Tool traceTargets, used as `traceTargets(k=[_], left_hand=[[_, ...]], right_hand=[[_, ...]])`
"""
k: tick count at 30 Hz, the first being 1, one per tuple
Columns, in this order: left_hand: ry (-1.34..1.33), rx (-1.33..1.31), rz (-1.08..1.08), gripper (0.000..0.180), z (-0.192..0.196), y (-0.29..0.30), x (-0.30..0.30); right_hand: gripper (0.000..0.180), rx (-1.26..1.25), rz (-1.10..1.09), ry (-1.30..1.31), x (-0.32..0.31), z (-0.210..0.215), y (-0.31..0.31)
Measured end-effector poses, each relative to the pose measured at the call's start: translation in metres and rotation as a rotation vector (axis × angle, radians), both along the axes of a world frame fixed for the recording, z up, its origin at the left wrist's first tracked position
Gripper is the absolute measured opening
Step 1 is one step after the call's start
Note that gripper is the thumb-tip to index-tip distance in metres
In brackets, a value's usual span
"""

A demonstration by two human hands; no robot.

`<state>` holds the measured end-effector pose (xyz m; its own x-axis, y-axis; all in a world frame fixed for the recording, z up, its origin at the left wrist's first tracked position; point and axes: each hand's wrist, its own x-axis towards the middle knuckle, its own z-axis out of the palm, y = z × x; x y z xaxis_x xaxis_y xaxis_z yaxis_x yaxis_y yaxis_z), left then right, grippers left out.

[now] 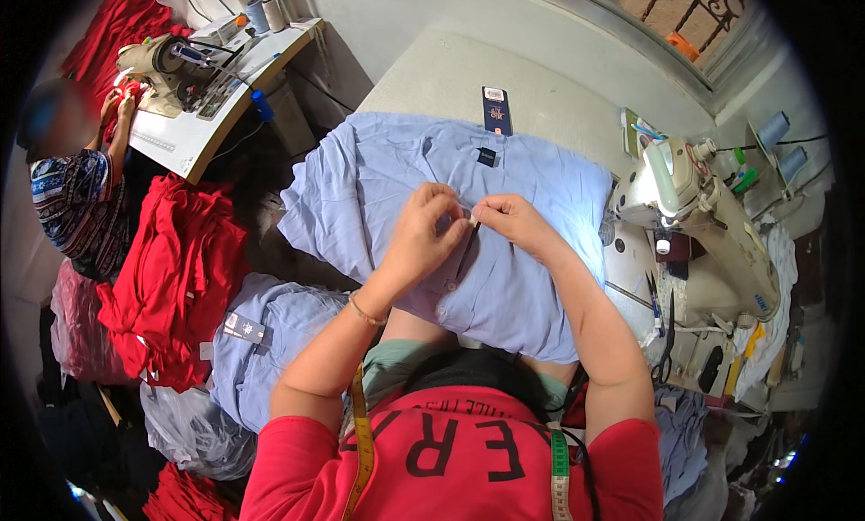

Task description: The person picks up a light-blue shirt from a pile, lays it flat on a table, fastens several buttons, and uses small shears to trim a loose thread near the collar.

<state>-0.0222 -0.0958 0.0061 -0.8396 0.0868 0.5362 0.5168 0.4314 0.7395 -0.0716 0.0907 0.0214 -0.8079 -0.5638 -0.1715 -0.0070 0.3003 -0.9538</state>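
A light blue shirt [360, 174] is spread over the pale work table in front of me, with a dark neck label and buttons down its front. Over the middle of that front, my left hand [427, 231] is closed, thumb and fingers pinched at the shirt's placket. My right hand [515, 224] meets it from the other side, also closed in a pinch on the placket. A small pale spot shows between the fingertips; whether it is a button or a fold is too small to tell. A dark hang tag [496, 112] lies at the collar.
A sewing machine [712, 210] stands close on the right, with scissors [665, 341] beside it. More blue shirts [279, 323] and a red garment pile [180, 278] lie at left. Beyond them, another person [81, 197] works at a second sewing machine [162, 71]. A window [676, 26] is at the back.
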Motion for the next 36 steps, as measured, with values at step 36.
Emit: traceTargets(k=[36], left_hand=[[-0.05, 0.611, 0.547, 0.01, -0.019, -0.12, 0.042]], right_hand=[[0.019, -0.493, -0.737, -0.112, -0.002, -0.043, 0.057]])
